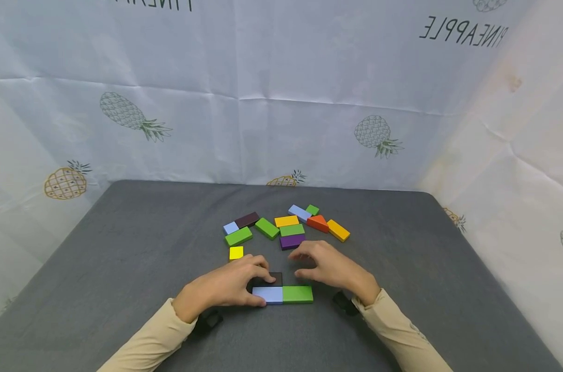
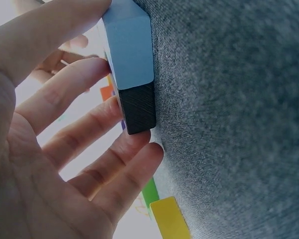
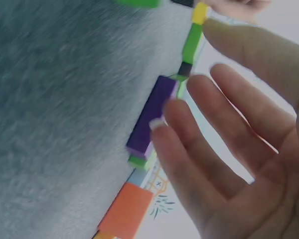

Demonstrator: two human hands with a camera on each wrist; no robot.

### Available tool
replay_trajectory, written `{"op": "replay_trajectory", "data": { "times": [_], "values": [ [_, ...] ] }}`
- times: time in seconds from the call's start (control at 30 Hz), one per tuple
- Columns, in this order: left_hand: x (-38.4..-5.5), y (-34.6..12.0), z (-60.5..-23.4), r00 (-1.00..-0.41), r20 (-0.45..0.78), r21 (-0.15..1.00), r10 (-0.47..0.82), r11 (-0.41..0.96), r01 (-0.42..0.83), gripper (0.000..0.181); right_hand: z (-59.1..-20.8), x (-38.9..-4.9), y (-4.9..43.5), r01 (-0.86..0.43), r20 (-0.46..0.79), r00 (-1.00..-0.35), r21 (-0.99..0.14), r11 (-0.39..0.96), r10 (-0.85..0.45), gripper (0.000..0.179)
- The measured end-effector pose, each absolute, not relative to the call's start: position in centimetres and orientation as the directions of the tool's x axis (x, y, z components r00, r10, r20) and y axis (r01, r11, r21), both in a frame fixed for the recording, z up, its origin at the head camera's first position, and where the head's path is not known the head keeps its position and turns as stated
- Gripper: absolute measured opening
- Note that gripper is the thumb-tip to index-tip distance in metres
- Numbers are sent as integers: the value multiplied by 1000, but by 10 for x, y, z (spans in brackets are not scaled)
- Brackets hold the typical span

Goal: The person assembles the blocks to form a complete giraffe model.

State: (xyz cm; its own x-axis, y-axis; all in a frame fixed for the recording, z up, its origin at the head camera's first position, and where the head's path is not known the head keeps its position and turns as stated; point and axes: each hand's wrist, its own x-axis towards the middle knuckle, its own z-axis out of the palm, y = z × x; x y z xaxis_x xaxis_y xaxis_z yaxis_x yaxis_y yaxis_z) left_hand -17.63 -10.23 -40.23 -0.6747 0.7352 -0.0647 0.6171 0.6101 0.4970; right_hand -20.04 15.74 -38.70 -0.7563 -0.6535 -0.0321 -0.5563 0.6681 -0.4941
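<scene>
My left hand (image 1: pixel 237 281) is at the left end of a small group of blocks. Its thumb touches the near edge of a light blue block (image 1: pixel 268 295), and its fingers reach over a black block (image 1: pixel 277 278) lying against the far side of the blue one. Thumb and fingers bracket this pair in the left wrist view. A green block (image 1: pixel 297 294) sits end to end with the blue block, on its right. My right hand (image 1: pixel 328 264) hovers with loosely bent fingers and nothing in them, close to a purple block (image 1: pixel 293 242).
Beyond the hands, several blocks lie scattered, among them a yellow block (image 1: pixel 236 252), an orange-red triangular block (image 1: pixel 318 223), an amber block (image 1: pixel 339 230) and a dark brown block (image 1: pixel 247 219). A pineapple-print cloth (image 1: pixel 281 139) hangs behind the grey table (image 1: pixel 137 248).
</scene>
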Motion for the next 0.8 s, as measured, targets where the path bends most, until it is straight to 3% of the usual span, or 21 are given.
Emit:
{"op": "replay_trajectory", "data": {
  "times": [0.43,0.8],
  "values": [
    [-176,-103,-403,-679,-61,509,731,608,609,40,-399,-214,159,-559,85,-805,-442,702,-587,36],
    [-177,-103,-402,-675,-61,519,736,601,608,40,-398,-232,150,-558,49,-803,-411,721,-594,36]
  ]
}}
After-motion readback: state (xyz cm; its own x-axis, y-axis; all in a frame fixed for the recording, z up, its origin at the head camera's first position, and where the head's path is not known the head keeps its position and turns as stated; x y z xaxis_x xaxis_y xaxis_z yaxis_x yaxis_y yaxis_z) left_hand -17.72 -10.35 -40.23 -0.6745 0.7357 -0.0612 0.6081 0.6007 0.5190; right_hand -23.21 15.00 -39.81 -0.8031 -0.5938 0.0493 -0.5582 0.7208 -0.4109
